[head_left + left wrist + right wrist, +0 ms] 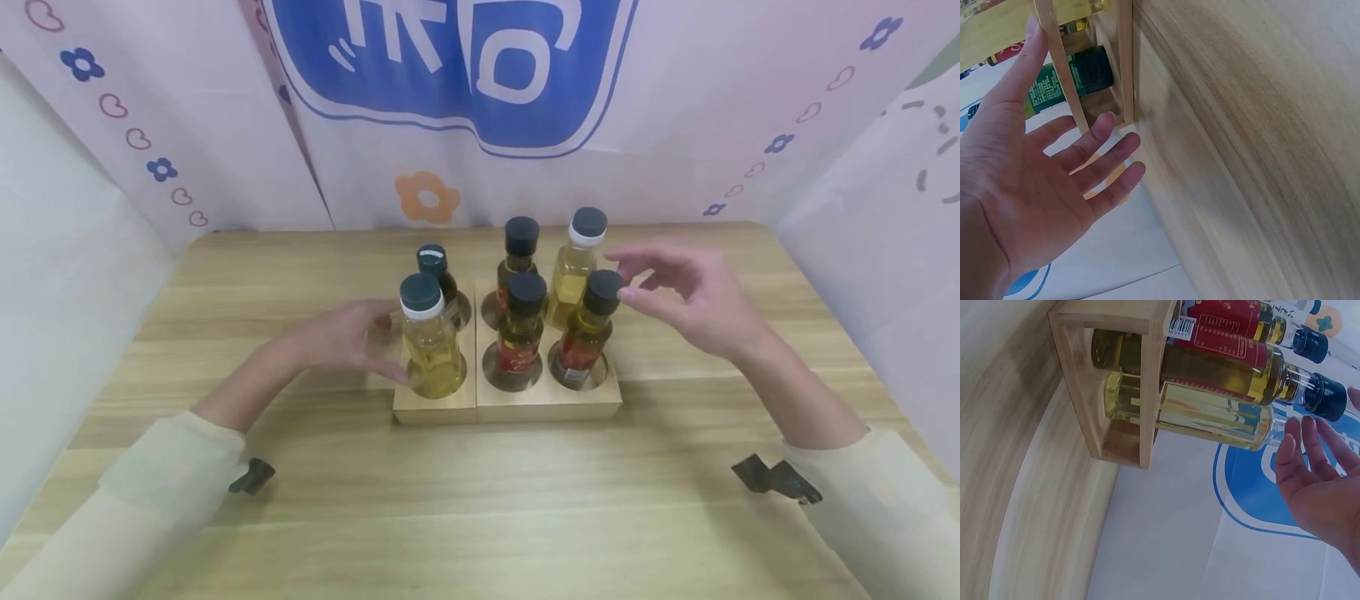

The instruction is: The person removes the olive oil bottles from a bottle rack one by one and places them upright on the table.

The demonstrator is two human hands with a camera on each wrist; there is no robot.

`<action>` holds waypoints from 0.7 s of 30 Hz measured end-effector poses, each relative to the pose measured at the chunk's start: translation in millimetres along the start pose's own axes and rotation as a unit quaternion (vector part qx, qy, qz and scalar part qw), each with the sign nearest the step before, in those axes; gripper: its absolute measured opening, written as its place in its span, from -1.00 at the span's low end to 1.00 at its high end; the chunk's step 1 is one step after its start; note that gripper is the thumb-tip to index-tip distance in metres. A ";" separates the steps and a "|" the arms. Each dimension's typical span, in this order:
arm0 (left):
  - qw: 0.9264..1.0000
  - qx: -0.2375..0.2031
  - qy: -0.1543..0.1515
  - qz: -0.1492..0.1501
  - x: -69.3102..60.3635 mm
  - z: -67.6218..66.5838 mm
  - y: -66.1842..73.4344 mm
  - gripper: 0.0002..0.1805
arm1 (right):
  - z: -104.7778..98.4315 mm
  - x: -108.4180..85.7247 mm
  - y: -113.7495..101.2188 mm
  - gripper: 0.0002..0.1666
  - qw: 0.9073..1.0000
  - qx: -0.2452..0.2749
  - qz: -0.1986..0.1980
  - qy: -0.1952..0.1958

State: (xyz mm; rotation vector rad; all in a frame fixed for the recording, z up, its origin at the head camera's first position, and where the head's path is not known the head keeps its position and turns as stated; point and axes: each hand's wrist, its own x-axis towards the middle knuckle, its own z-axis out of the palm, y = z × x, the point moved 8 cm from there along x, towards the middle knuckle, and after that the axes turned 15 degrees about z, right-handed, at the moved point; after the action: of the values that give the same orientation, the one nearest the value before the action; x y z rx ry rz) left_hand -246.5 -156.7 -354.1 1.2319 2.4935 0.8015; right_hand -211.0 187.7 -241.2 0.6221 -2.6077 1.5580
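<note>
A wooden bottle rack (547,412) holds several oil bottles upright in round holes. My left hand (348,337) is spread beside its left end, next to a clear bottle of pale yellow oil (433,360) with a green cap. In the left wrist view, that thumb (1030,53) lies against the rack's edge, near a dark green bottle (1091,70). My right hand (690,296), fingers loosely bent, is by the black cap of the front-right red-labelled bottle (579,350). Behind that one stands another clear oil bottle (1210,412). Whether the right fingertips touch a bottle, I cannot tell.
Another red-labelled bottle (519,346) sits front and centre in the rack, with a dark bottle (517,267) behind it. The rack stands on a wood-grain table (480,517). At the table's back edge hangs a white printed cloth (637,179).
</note>
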 end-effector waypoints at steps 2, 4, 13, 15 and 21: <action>1.000 0.002 -0.002 -0.006 0.1 -0.7 0.5 0.18 | 4.9 0.7 -1.9 -0.52 1.000 0.001 -0.012 -0.019; 1.000 -0.017 -0.008 -0.012 0.1 0.7 0.8 0.19 | 8.7 1.2 -3.5 -0.50 0.999 -0.002 -0.024 -0.030; 0.994 -0.082 -0.046 -0.062 -5.3 7.7 -0.7 0.28 | 15.0 1.9 -3.1 -0.47 0.999 -0.011 -0.020 -0.033; 0.993 -0.079 -0.054 -0.066 -5.2 7.6 0.7 0.30 | 15.5 1.9 -2.9 -0.46 0.999 -0.012 -0.019 -0.030; 0.993 -0.069 -0.060 -0.076 -4.5 7.7 3.2 0.29 | 15.8 1.0 -3.3 -0.51 0.999 -0.009 -0.024 -0.024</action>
State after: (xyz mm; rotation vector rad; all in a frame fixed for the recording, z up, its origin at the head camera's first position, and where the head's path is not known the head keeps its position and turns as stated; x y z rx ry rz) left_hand -238.2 -155.8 -358.7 1.0007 2.3590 0.8200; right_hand -208.1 172.6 -245.9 0.7246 -2.6166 1.5229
